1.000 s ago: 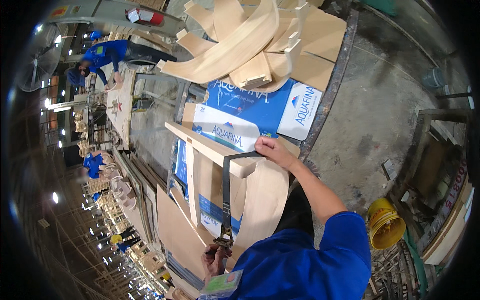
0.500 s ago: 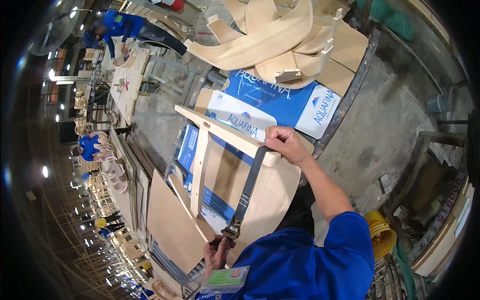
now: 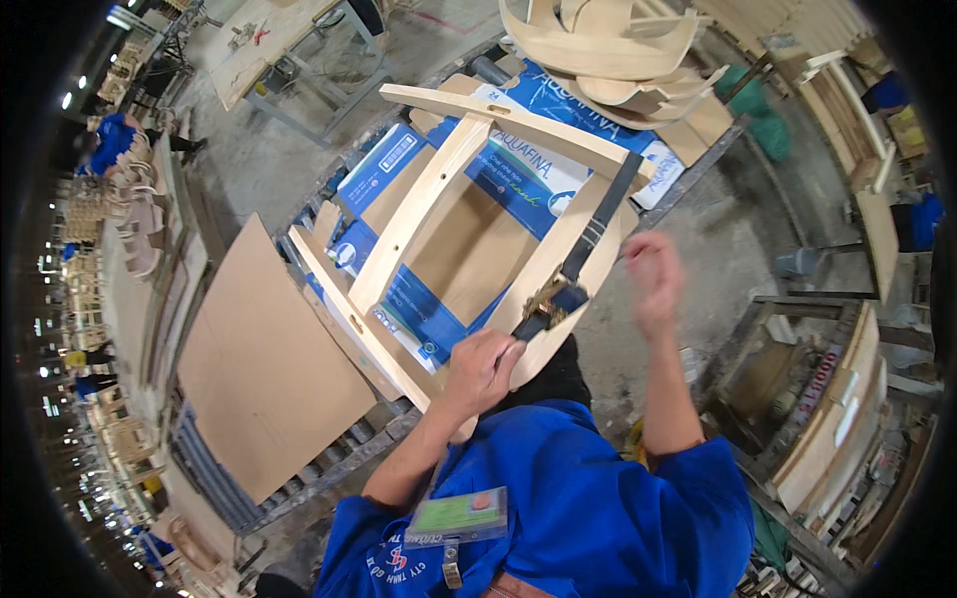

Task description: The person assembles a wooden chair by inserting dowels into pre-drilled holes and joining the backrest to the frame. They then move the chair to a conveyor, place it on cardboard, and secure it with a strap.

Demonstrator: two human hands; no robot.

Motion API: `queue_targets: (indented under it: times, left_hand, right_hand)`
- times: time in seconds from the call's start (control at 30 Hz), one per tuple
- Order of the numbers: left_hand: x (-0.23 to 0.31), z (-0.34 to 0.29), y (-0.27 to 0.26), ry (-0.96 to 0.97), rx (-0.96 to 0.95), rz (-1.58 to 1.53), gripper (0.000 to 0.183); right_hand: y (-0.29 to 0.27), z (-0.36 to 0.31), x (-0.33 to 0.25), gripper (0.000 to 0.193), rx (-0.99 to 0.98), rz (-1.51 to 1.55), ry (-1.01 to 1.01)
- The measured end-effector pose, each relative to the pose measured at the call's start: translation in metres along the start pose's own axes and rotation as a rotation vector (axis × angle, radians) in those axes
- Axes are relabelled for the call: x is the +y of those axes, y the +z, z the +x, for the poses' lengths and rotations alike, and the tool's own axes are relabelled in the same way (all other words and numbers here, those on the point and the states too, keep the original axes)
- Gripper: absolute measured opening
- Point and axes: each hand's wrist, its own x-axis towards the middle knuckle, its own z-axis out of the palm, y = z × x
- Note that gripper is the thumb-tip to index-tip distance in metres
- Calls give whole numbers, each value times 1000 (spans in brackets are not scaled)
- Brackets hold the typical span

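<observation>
A pale wooden chair frame (image 3: 424, 214) with curved members lies on flattened blue-and-white cardboard (image 3: 543, 164) in front of me. Along its near right side, a black ratchet strap (image 3: 606, 214) wraps the end of one rail and runs over a wide curved wooden panel. A metal ratchet buckle (image 3: 554, 302) sits on the strap's lower part. Just below that buckle, my left hand (image 3: 483, 369) is closed round the strap. My right hand (image 3: 655, 284) hangs in the air right of the frame, touching nothing; motion smears its curled fingers.
Curved wooden parts (image 3: 603, 50) are piled beyond the frame. To the left, a brown cardboard sheet (image 3: 264, 369) lies over rollers (image 3: 209, 468). A worktable (image 3: 264, 50) stands farther back. On the right are a grey bucket (image 3: 795, 263) and a rack with wooden pieces (image 3: 822, 409).
My right hand has let go of the strap at the rail's end and moved away to the right. My left hand still grips near the buckle. The view has shifted.
</observation>
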Motion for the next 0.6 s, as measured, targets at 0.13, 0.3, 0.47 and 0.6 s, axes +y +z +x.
queue_targets:
  times: [0.13, 0.3, 0.47, 0.6]
  left_hand:
    - [4, 6, 4, 111, 60, -34, 21]
    - [4, 5, -4, 241, 43, 85, 26]
    - [-2, -2, -5, 301, 6, 214, 29]
    - [-10, -19, -8, 205, -33, 285, 23]
  right_hand:
    - [44, -41, -63, 26, -181, -314, 82]
    - [75, -14, -49, 24, -27, 73, 539]
    - [71, -9, -16, 24, -92, -288, 590]
    - [98, -29, -61, 15, -90, -659, -43]
